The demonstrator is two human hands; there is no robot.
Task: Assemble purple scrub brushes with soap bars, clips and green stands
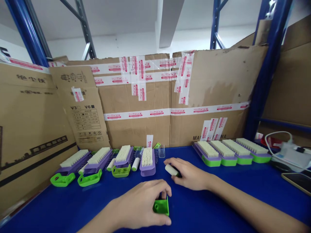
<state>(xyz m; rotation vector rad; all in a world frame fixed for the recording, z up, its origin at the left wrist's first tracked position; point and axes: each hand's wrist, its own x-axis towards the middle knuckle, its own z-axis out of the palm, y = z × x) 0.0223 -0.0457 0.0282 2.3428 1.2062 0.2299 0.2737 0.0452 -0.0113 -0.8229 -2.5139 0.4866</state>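
Note:
My left hand (143, 202) is curled around a green plastic end piece (162, 207) low in the middle of the head view, thumb below and fingers above. To its upper right, my right hand (190, 173) grips a short cream-white cylinder (172, 170) with a dark part at its near end, partly hidden by the fingers. Left of that hand, closest to it, stands a purple brush head (148, 171) with cream bristles. A small clear plastic piece (161, 151) lies behind it, next to a spring (156, 155).
More purple brush heads (97, 161) line the left, with green end pieces (89, 178), white cylinders (136, 164) and springs among them. Several brushes with green ends (229, 152) sit at the right. Cardboard walls (138, 129) enclose the blue table (194, 210); a white cable (279, 132) and phone (297, 183) lie far right.

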